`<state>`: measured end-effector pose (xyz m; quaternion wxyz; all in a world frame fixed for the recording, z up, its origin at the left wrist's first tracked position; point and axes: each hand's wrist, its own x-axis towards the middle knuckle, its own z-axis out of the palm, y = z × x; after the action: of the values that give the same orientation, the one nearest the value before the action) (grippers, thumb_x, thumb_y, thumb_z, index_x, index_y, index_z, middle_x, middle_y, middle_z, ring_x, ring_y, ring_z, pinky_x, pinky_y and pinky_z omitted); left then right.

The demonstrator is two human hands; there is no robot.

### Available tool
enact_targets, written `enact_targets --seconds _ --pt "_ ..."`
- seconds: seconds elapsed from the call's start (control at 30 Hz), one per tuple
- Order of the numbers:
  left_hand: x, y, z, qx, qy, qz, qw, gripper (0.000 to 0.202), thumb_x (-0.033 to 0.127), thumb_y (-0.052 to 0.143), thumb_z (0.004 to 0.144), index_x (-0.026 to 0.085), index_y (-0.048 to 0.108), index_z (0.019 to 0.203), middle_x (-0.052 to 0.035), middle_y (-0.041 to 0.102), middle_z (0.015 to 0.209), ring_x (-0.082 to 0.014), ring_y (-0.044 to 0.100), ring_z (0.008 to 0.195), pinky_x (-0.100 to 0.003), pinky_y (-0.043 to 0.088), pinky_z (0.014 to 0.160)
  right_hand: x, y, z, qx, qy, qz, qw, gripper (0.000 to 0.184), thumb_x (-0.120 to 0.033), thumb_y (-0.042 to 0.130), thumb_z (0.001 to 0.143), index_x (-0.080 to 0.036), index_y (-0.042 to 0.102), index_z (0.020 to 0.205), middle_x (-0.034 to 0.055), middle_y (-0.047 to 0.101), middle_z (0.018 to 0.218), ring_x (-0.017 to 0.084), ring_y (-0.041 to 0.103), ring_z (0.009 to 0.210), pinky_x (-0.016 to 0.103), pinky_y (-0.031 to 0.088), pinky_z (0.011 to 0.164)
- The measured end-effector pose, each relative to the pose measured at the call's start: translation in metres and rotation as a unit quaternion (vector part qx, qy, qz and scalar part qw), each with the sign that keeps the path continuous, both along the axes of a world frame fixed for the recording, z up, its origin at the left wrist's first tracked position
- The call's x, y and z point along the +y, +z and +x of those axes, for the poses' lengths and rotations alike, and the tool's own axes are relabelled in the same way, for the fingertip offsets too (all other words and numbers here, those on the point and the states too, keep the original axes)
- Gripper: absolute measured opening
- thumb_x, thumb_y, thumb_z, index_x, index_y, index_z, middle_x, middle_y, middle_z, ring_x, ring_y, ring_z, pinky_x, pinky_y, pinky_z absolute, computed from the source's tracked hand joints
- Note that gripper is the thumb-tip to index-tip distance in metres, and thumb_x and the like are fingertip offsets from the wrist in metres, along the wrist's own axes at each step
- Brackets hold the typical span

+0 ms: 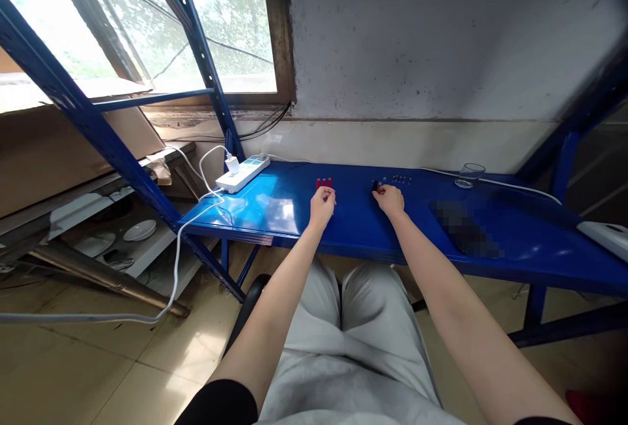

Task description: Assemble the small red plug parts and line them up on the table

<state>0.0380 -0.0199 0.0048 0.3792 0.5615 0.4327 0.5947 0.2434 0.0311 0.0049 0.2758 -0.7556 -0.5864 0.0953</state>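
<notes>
My left hand (323,207) is closed in a pinch over the blue tabletop (350,216). Several small upright red pieces (324,183) stand just beyond its fingertips. What the pinch holds, if anything, is too small to make out. To the right, my right hand (391,201) is closed, with a small black piece (375,186) at its fingertips. Tiny clear pieces (384,180) lie just behind that hand. Farther right is a group of several tiny light-coloured pieces (402,179), too small to name.
A white power strip (243,174) with a plug and cables sits at the table's left end. On the right are a clear glass (470,175), a blurred dark flat object (464,229) and a white object (606,237). Blue metal posts (196,39) frame the table.
</notes>
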Motion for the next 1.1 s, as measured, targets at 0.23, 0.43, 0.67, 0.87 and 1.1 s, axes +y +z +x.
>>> enact_targets --seconds 0.23,0.43,0.67,0.87,1.1 --pt "0.001 0.000 0.001 0.002 0.005 0.011 1.000 0.006 0.023 0.050 0.079 0.018 0.052 0.080 0.0037 0.050 0.058 -0.0053 0.043 0.041 -0.016 0.032 0.038 -0.004 -0.003 0.012 -0.011 -0.024 -0.005 1.000 0.022 -0.031 0.050 0.083 -0.016 0.064 0.091 0.0100 0.066 0.087 0.022 0.061 0.084 0.030 0.043 0.069" --pt "0.001 0.000 0.002 -0.015 0.013 -0.002 1.000 0.006 0.024 0.053 0.078 0.018 0.053 0.079 0.0044 0.050 0.057 -0.0045 0.042 0.040 -0.016 0.032 0.038 -0.004 -0.002 0.015 -0.017 -0.031 -0.012 0.999 0.020 -0.024 0.049 0.083 -0.015 0.062 0.095 0.0109 0.066 0.093 0.024 0.060 0.092 0.031 0.043 0.073" --pt "0.001 0.000 0.001 -0.003 0.012 0.009 1.000 0.005 0.023 0.050 0.079 0.018 0.052 0.079 0.0043 0.050 0.056 -0.0049 0.042 0.039 -0.016 0.032 0.038 0.001 -0.003 0.015 0.011 -0.041 -0.018 0.999 0.024 -0.035 0.054 0.080 -0.017 0.068 0.088 0.0100 0.068 0.085 0.023 0.062 0.080 0.029 0.044 0.065" --pt "0.003 0.000 -0.002 -0.039 0.021 -0.003 0.999 0.008 0.025 0.047 0.081 0.018 0.051 0.082 0.0040 0.050 0.060 -0.0043 0.041 0.038 -0.016 0.032 0.037 0.003 -0.003 0.015 0.019 -0.054 -0.018 0.998 0.026 -0.036 0.057 0.078 -0.016 0.070 0.088 0.0105 0.068 0.084 0.023 0.063 0.075 0.029 0.045 0.062" --pt "0.005 0.003 -0.009 -0.156 0.098 -0.035 0.982 0.006 0.024 0.046 0.081 0.018 0.047 0.081 0.0051 0.046 0.059 -0.0037 0.038 0.036 -0.018 0.029 0.036 -0.006 0.004 0.014 -0.028 -0.049 -0.043 0.997 0.033 -0.041 0.055 0.078 -0.016 0.066 0.098 0.0108 0.068 0.089 0.025 0.060 0.091 0.033 0.044 0.075"
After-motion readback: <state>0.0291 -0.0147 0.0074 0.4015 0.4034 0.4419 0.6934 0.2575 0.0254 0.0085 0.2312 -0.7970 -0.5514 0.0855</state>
